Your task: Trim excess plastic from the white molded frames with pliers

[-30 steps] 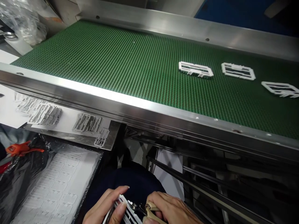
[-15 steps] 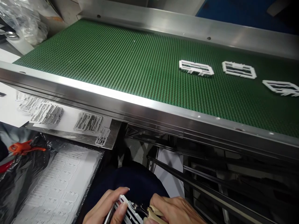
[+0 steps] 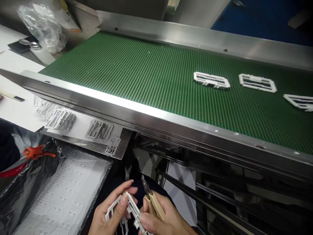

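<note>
My left hand (image 3: 109, 209) grips a white plastic frame (image 3: 133, 209) with long slots, its thumb across the part and its index finger raised behind. In my right hand (image 3: 168, 213) is a pair of nippers (image 3: 153, 203) with beige handles. Their dark jaws point upward, clear of the frame. The right thumb touches or nearly touches the frame's right side. The frame's lower end runs out of the picture. Both hands are above my lap, below the conveyor's near rail.
A green conveyor belt (image 3: 146, 75) carries three similar frames at right, behind a metal rail (image 3: 156, 112). Stacked white parts (image 3: 100, 130) sit on a shelf. At lower left are a bagged tray (image 3: 70, 182) and an orange clamp (image 3: 36, 152). Dark metal bars (image 3: 215, 202) run at right.
The nippers' jaws have come away from the frame and swung upward. The frame has been turned in my left hand, and my right thumb has moved to it. The view has shifted slightly.
</note>
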`<move>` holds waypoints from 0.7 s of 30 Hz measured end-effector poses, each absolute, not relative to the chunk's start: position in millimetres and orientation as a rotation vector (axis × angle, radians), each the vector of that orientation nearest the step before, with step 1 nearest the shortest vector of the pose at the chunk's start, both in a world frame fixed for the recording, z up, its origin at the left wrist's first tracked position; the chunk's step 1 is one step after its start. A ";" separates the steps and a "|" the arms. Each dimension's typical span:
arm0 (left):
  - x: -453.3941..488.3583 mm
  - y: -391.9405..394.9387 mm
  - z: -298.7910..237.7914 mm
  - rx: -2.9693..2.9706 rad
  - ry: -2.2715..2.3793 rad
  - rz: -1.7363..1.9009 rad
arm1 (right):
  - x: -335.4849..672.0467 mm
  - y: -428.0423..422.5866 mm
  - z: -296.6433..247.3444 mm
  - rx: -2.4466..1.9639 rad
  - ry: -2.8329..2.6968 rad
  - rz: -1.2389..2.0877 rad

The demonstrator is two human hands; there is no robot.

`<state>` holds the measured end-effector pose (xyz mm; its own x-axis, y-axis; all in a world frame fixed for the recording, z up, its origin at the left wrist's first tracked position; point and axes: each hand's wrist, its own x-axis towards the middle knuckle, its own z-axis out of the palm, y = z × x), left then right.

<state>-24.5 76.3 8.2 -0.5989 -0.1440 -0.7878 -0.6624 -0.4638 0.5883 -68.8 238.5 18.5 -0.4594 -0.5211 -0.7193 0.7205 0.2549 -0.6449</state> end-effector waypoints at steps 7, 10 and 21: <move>-40.7 80.7 -18.5 -1.565 0.582 2.446 | -68.5 203.2 9.3 0.021 2.179 -1.051; -46.6 81.3 -20.8 -1.613 0.563 2.524 | -64.5 189.0 2.4 -0.137 2.293 -0.978; -54.5 71.1 -17.9 -1.568 0.447 2.646 | -73.4 178.7 -3.8 0.058 2.179 -1.198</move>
<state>-54.5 71.1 -17.9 -0.4906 -0.1164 -0.8636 -0.1738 -0.9581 0.2278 -73.4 178.7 -3.8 -0.7924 -0.2567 -0.5534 0.3295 0.5833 -0.7424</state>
